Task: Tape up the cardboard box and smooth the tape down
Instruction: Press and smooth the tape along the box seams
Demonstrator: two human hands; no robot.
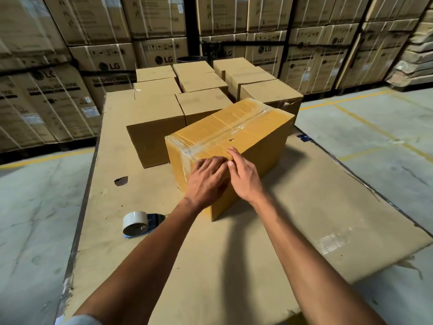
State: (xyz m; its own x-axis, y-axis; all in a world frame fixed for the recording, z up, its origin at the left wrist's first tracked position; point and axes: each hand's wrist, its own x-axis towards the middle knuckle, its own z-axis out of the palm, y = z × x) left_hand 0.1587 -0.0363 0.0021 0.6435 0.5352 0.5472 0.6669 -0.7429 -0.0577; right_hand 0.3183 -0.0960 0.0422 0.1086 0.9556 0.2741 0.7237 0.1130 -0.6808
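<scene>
Taping nearly done: both hands flat on the box's near top edge

Clear tape [236, 130] already runs the top seam of the box [255, 146] on the table [234, 254]; left hand [206, 181] and right hand [243, 177], open, press its end down. The roll [135, 222] lies aside.

Head-worn view, forward-down, near table [234, 254]

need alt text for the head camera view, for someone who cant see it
Two bare hands, the left hand and the right hand, press flat on clear tape along the top seam of a yellow-brown cardboard box on a cardboard-covered table. A white tape roll lies to the left; plain brown boxes sit behind.
</scene>
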